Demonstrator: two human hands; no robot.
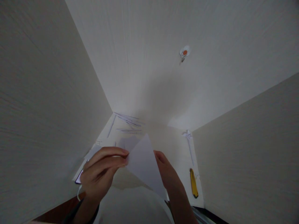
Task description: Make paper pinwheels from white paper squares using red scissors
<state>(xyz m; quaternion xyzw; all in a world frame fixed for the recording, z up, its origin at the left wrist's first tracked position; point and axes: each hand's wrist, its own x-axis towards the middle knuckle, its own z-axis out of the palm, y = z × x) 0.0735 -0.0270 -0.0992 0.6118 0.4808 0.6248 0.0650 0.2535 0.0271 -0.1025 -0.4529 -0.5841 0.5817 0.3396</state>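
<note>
A white sheet of paper [146, 165] is held up between my two hands, tilted with one corner pointing away from me. My left hand [102, 169] pinches its left corner between thumb and fingers. At the right edge, my right hand [166, 169] grips the sheet, its fingertips partly hidden behind the paper. Below and beyond it, another piece of pale paper [128, 141] lies on the white tabletop [161, 133].
Several thin paper strips [128, 119] lie at the back left. A yellow utility knife [193, 183] rests at the right, below a crumpled paper piece [187, 133]. A phone [78, 178] with a white cable is at the left. Walls enclose three sides; a hook [184, 53] hangs on the back wall.
</note>
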